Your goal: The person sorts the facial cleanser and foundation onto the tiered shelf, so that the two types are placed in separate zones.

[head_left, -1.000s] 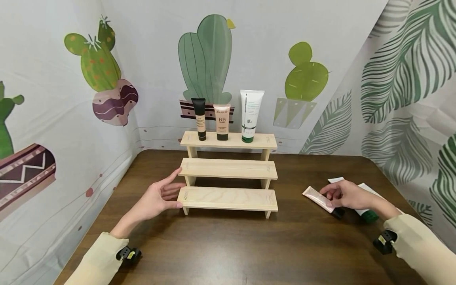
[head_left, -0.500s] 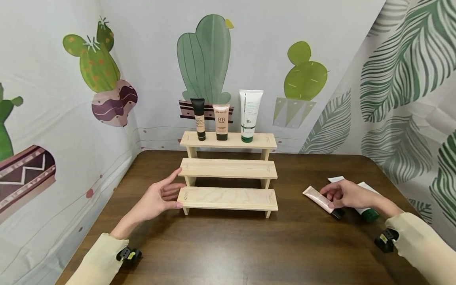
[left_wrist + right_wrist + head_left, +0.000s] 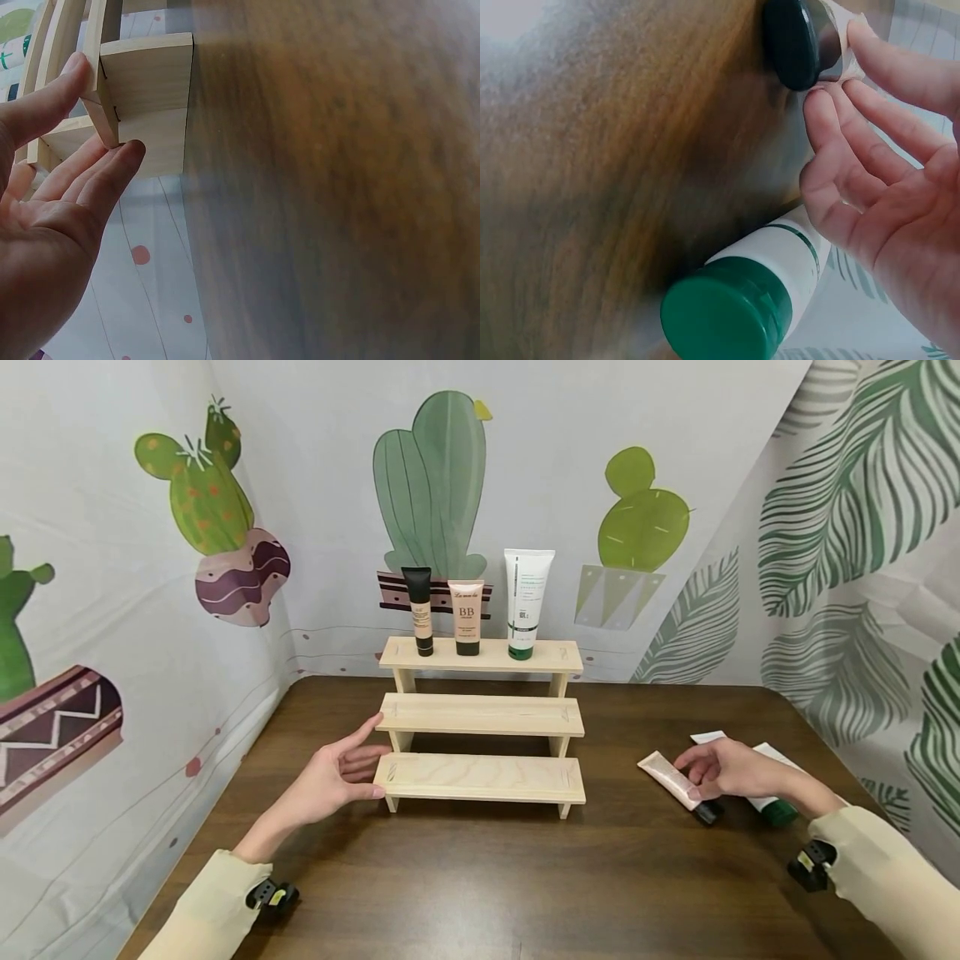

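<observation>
At the right of the head view, the right hand (image 3: pixel 731 770), fingers curled, pinches a pink tube (image 3: pixel 670 778) lying on the table (image 3: pixel 480 877); the right wrist view adds the flat end of its black cap (image 3: pixel 789 45). Left of centre, the left hand (image 3: pixel 330 781), fingers spread, touches the wooden stand (image 3: pixel 480 777); the left wrist view bares its end board (image 3: pixel 154 82). At upper centre, a tube labelled "BB" (image 3: pixel 467 628) stands; smaller print is unreadable.
</observation>
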Available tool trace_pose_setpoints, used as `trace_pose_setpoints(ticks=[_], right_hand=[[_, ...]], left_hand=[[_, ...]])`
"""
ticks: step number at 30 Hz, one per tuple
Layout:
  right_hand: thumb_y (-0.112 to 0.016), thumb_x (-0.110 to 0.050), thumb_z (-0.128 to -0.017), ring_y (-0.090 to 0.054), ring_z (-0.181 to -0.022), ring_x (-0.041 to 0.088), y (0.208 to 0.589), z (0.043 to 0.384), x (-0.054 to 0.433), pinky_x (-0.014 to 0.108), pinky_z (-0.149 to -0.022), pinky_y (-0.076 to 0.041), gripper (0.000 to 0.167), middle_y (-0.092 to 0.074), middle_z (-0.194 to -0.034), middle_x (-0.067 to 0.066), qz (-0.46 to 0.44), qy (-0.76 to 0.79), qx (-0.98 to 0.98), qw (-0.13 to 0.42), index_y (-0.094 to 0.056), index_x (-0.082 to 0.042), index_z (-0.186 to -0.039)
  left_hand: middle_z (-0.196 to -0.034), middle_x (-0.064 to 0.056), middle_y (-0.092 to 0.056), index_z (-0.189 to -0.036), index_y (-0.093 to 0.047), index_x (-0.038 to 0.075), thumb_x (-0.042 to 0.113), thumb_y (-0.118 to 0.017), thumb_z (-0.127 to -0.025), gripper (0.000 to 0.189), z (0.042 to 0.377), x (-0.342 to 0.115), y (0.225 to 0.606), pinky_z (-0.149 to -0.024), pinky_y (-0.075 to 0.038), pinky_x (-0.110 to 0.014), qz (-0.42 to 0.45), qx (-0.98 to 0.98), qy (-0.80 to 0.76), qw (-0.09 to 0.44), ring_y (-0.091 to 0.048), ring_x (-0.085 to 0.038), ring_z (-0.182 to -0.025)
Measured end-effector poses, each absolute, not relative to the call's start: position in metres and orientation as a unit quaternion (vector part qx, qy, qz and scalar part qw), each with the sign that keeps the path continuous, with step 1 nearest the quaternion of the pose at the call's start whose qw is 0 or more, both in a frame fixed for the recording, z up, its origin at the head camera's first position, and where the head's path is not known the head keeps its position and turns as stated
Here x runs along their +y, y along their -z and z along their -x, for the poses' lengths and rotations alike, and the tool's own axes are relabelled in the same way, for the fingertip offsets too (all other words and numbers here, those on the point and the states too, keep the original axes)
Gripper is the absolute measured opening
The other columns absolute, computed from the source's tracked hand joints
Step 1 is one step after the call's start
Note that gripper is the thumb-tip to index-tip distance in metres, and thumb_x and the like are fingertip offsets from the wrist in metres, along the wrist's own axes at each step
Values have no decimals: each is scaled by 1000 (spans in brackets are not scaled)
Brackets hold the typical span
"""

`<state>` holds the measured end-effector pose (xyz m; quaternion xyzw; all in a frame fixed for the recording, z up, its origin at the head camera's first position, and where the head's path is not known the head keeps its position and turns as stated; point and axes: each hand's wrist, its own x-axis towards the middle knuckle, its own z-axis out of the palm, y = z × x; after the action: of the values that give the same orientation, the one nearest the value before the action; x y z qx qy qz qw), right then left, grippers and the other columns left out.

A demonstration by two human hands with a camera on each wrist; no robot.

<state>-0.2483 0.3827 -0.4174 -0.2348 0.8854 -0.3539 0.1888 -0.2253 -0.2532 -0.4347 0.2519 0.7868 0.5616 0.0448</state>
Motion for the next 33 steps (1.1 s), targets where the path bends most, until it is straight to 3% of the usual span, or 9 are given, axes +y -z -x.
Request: trace_pose_setpoints(ticks=[14,23,33], right_hand=[[-84,-6,-85,-61,-64,13,421,250,375,28,-53,-55,51,-65,-81,6,185,381,878,225,-60,18,-123],[-82,-5,-84,-63,-67,13,421,249,373,29,-58,-59,43,-65,-81,3,193,385,875,222,-64,19,-114],[-82,-3,-84,-64,-75,12,424,248,372,24,-63,-57,36,-67,-86,8,215,408,861,215,-66,14,-112]], left_hand=[[-141,-28,-61,-169,-28,18,-10,-86,-81,109,226,-253,435,-105,-49,-61,-256,789,-557,40,-59,-42,-131],[-141,-28,-61,-169,-27,17,-10,-86,-80,110,226,-253,435,-106,-49,-61,-255,788,-558,42,-59,-42,-131],[-141,-29,-61,-169,-28,17,-10,-87,-80,110,226,-254,436,-105,-49,-60,-255,785,-563,42,-59,-42,-131]])
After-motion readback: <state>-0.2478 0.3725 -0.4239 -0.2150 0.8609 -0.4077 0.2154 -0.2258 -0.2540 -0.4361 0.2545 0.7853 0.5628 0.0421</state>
